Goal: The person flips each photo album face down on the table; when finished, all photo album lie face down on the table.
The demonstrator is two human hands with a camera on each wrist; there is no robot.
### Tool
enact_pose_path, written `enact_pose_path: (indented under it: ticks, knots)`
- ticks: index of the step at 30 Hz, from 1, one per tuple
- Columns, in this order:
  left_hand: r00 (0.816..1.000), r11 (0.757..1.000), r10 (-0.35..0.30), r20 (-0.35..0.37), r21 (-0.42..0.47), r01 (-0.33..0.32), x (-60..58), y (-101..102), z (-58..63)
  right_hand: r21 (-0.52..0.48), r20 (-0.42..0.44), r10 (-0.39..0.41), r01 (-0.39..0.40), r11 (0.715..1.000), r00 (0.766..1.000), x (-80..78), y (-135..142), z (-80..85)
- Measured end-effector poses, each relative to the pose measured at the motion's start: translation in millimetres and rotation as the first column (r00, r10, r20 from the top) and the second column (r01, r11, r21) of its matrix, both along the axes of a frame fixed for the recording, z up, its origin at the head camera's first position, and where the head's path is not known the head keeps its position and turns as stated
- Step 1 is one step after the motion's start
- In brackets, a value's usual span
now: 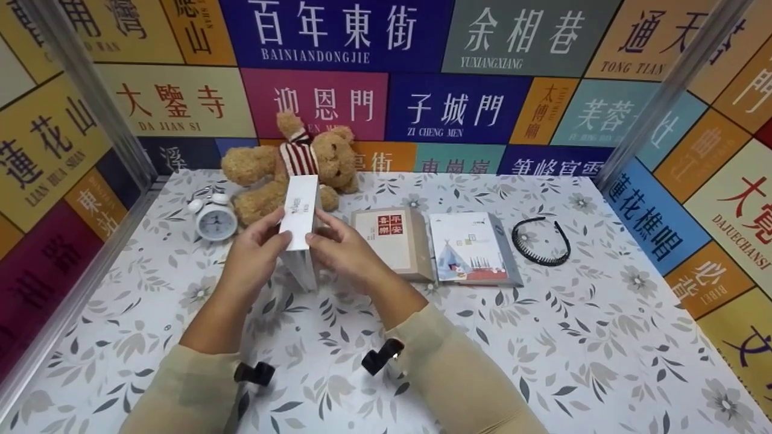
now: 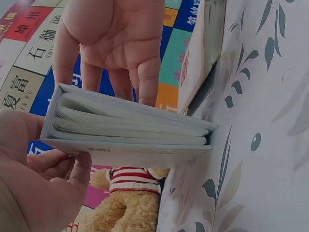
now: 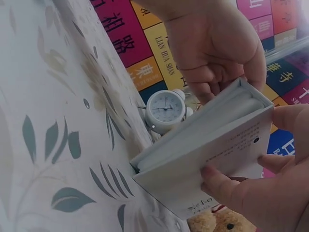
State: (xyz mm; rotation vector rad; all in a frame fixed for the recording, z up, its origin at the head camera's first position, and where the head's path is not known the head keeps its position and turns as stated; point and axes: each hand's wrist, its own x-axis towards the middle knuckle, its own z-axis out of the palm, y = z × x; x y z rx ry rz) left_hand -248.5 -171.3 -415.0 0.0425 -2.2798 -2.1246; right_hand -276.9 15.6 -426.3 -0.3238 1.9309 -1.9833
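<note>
A thick white book (image 1: 301, 208) stands on edge on the patterned table, its spine facing up in the head view. My left hand (image 1: 250, 247) grips its left cover near the top, thumb at the spine. From the other side my right hand (image 1: 347, 244) holds the right cover, with fingers and thumb near the spine. The left wrist view shows the page edges of the book (image 2: 130, 123) between its covers, slightly fanned. In the right wrist view, small print marks the cover of the book (image 3: 207, 159), and its lower edge meets the cloth.
Behind the book lies a teddy bear (image 1: 298, 160) in a striped shirt, with a white alarm clock (image 1: 216, 221) to its left. To the right are a beige book (image 1: 386, 244), a book with a tent picture (image 1: 470, 253) and a black headband (image 1: 567, 250). Sign-covered walls enclose the table.
</note>
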Motion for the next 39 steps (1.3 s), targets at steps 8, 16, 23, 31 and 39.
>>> enact_pose_path:
  ticks: [8, 16, 23, 31, 39]
  knots:
    - [0.984, 0.992, -0.113, 0.138, 0.079, 0.103, -5.2, -1, -6.8, -0.075, -0.079, -0.088, 0.082, 0.994, 0.993, -10.2, 12, 3.5]
    - [0.927, 0.973, -0.217, 0.307, 0.149, 0.178, -13.4, -11, -32.7, -0.129, -0.017, -0.087, 0.085, 0.988, 0.996, -15.4, 22, 6.0]
    - [0.902, 0.950, -0.295, 0.314, 0.199, 0.241, -12.0, -13, -37.4, -0.116, -0.002, -0.088, 0.087, 0.989, 0.996, -24.8, 36, 2.4]
    - [0.931, 0.977, -0.215, 0.295, 0.051, 0.209, -20.2, -26, -38.0, -0.072, 0.042, -0.122, 0.124, 0.990, 0.992, -31.9, 34, -9.1]
    - [0.933, 0.977, -0.131, 0.336, 0.203, 0.064, -24.7, -36, -41.3, -0.170, 0.179, -0.072, 0.103, 0.980, 0.981, -31.4, 29, -17.6]
